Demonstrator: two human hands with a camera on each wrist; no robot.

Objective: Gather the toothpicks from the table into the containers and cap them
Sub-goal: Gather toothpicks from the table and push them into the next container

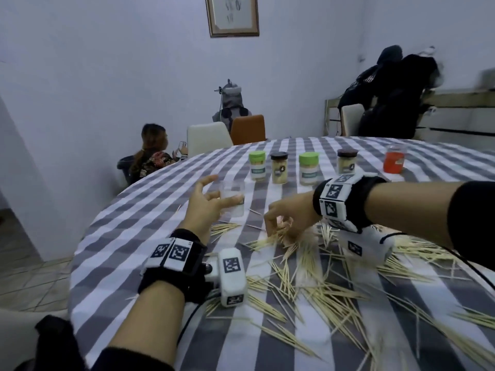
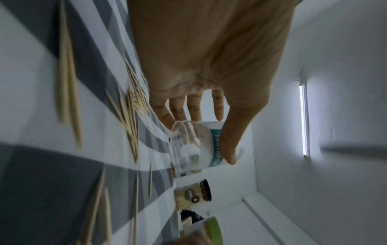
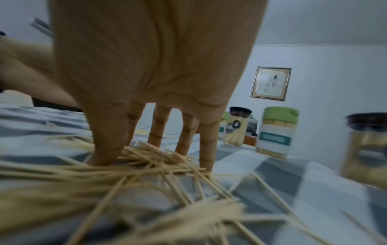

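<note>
We judge this a domestic dining room: a round table [image 1: 160, 210] under checked cloth, dining chairs [image 1: 209, 137] just behind it, a framed picture [image 1: 232, 16] (calligraphy, seemingly) on the wall above.

Loose pale wooden toothpicks [image 1: 308, 266] litter the grey-and-white checked tablecloth [image 1: 134, 250] in front. Beyond, a row of five capped containers [image 1: 308, 168] blocks the far side, narrow gaps between them; the cloth's left part lies open.
</note>
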